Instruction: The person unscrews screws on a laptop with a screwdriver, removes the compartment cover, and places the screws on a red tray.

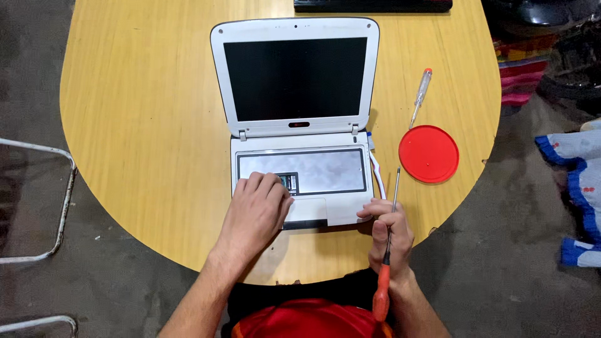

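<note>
Laptop: a small white laptop [299, 125] lies open on the yellow wooden table [144, 119], screen dark, its keyboard gone so that a grey metal bay shows inside a dark frame.
Left hand: the left hand [255, 209] rests palm down on the lower left of the bay and palm rest, fingers bent and together; it covers that corner, so what the fingertips press on cannot be told.
Small part: a dark part with a greenish patch [290, 182] peeks out just beside the left fingers, too small to identify.
Right hand: the right hand [389, 230] is closed around a screwdriver [388, 244], fingertips touching the laptop's front right corner.
Screwdriver: orange handle points toward the person, thin shaft runs up past the laptop's right edge; the tip is free of the laptop.
Cable: a white cable with red and blue [375, 164] runs along the laptop's right side, its ends unclear.
Lid: a round red lid [429, 154] lies flat, right of the laptop.
Second tool: a clear-handled screwdriver with an orange cap [421, 95] lies above the lid.
Cut off: a black object [373, 5] at the table's far edge, a metal chair frame [44, 200] on the left, and cloth [573, 188] on the right are only partly in view.
</note>
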